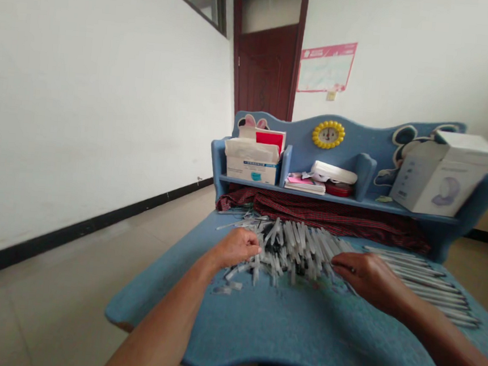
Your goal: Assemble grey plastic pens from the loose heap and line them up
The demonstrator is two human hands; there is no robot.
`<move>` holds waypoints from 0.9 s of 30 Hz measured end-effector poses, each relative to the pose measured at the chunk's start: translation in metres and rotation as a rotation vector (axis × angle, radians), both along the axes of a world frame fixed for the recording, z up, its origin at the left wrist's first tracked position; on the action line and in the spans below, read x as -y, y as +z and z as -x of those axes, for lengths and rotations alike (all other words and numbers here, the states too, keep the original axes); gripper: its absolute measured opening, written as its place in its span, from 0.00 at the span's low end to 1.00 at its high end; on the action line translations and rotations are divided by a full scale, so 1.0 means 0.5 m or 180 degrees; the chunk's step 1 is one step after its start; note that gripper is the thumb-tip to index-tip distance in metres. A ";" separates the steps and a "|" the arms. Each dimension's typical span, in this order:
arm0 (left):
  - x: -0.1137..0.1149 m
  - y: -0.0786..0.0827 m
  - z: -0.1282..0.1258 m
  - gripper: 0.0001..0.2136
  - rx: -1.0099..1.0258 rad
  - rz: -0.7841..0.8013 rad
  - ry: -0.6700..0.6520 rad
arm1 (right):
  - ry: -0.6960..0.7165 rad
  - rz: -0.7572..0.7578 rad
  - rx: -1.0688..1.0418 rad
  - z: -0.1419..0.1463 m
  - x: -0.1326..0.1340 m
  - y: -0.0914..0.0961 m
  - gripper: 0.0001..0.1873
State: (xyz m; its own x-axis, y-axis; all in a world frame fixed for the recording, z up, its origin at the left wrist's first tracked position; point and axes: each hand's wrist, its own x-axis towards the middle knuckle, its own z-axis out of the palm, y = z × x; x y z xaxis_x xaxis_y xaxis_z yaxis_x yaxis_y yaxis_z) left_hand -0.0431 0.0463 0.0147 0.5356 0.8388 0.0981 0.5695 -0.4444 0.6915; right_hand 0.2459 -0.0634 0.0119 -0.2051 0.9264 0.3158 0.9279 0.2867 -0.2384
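My left hand (238, 247) is at the left side of a loose pile of clear pen parts (302, 245), its fingers curled together. Whatever may be between those fingertips is hidden. On the pile's right side is my right hand (362, 273), closed with fingertips pinched; a small dark tip shows at them, too small to name. The pile mixes translucent barrels and caps with some black pieces. A few clear caps (228, 289) lie apart, below my left hand. Beyond my right hand, several slim pens (435, 288) lie side by side in a row.
The blue desk (256, 332) has a curved front edge. A folded plaid cloth (322, 212) runs along its back. On the raised shelf stand a mask box (251, 169), booklets (306, 184), a red case (339, 189) and a large white box (439, 174).
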 end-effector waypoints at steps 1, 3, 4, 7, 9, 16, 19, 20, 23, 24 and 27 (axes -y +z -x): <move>0.000 -0.002 -0.001 0.08 -0.0017 0.0003 -0.0023 | 0.0184 0.0147 0.0037 0.021 -0.002 0.001 0.13; 0.000 -0.004 -0.003 0.08 -0.0039 -0.0018 -0.0053 | 0.0349 0.0355 0.0098 0.052 -0.008 0.000 0.14; 0.001 -0.005 -0.004 0.08 -0.0042 -0.0044 -0.0058 | 0.0359 0.0403 0.0109 0.063 -0.011 -0.002 0.14; 0.005 -0.005 -0.009 0.08 -0.0066 -0.0141 -0.0074 | 0.0359 0.0407 0.0203 0.088 -0.019 -0.013 0.12; 0.009 -0.003 -0.013 0.08 -0.0129 -0.0204 -0.0108 | 0.0378 0.0387 0.0267 0.103 -0.023 -0.020 0.12; 0.014 -0.007 -0.020 0.08 -0.0227 -0.0344 -0.0131 | 0.0249 0.0345 0.0330 0.144 -0.018 -0.044 0.13; 0.012 -0.009 -0.023 0.08 -0.0275 -0.0299 -0.0094 | -0.0023 0.0262 0.0598 0.160 -0.016 -0.051 0.15; 0.012 -0.009 -0.024 0.08 -0.0282 -0.0289 -0.0084 | -0.0116 0.0244 0.0678 0.165 -0.016 -0.053 0.15; 0.012 -0.008 -0.024 0.08 -0.0244 -0.0313 -0.0078 | -0.0307 0.0227 0.0841 0.175 -0.018 -0.059 0.16; 0.011 -0.009 -0.024 0.08 -0.0220 -0.0327 -0.0079 | -0.0337 0.0226 0.0874 0.177 -0.018 -0.061 0.16; 0.009 -0.011 -0.023 0.08 -0.0165 -0.0335 -0.0055 | -0.0397 0.0224 0.0912 0.181 -0.019 -0.064 0.16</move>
